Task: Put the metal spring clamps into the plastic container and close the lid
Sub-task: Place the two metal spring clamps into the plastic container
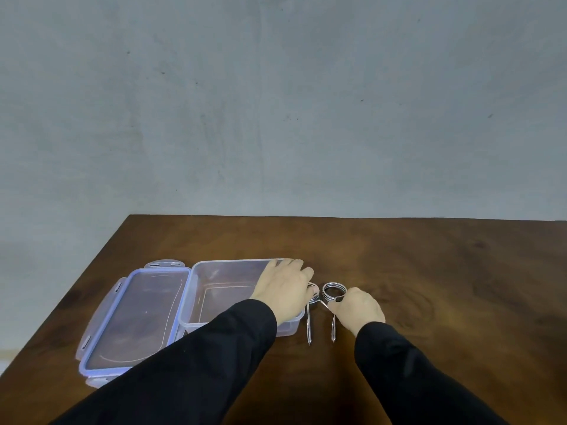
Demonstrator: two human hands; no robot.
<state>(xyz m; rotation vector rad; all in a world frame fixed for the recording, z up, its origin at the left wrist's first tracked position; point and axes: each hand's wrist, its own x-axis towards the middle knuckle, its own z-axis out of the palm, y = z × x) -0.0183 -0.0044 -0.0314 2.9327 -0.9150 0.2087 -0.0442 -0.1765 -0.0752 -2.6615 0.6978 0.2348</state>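
Metal clamps (pixel 334 292): right hand (pixel 357 309) grips one; left hand (pixel 283 288) rests flat on container (pixel 221 289).

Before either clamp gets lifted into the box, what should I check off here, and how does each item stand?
1. Container open and empty: ok.
2. Lid clear of the opening, lying flat on the table to the container's left: ok.
3. Right hand on the right clamp: ok, fingers at its coil.
4. Left hand has the left clamp: cannot tell; the hand covers its coil and the container's right end.
5. Both clamps off the table: not ok; both lie on it.
6. Clamps separate from each other: cannot tell; their wires meet near the coils.
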